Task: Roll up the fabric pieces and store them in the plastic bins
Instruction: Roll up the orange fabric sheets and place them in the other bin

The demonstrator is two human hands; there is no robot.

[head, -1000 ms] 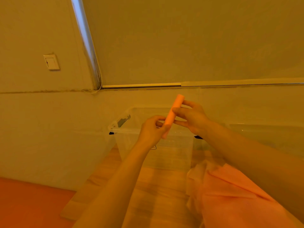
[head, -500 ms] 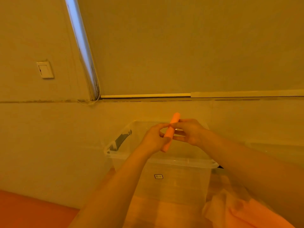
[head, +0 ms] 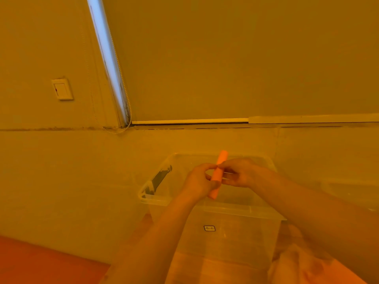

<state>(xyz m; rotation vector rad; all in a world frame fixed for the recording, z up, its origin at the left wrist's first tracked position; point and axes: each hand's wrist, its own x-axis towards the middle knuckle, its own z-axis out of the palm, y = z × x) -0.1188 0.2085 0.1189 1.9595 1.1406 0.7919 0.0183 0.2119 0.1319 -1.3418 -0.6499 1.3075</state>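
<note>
A tightly rolled orange fabric piece (head: pixel 217 175) stands tilted, its top leaning right, above the open clear plastic bin (head: pixel 235 208). My left hand (head: pixel 198 183) grips the lower half of the roll. My right hand (head: pixel 239 173) pinches its middle from the right. Both hands hover over the bin's opening. More loose pale fabric (head: pixel 307 265) lies in a heap at the bottom right, in front of the bin.
The bin stands on a wooden surface (head: pixel 205 269) against a plain wall. A dark latch handle (head: pixel 159 179) sits on its left rim. A second clear bin (head: pixel 354 189) is faint at the right edge. A wall switch (head: pixel 62 89) and a window blind (head: pixel 246 58) are above.
My view has tilted up and nearer the bin, so the fabric heap has slid down and out. Both hands with the roll have moved lower, over the bin's opening.
</note>
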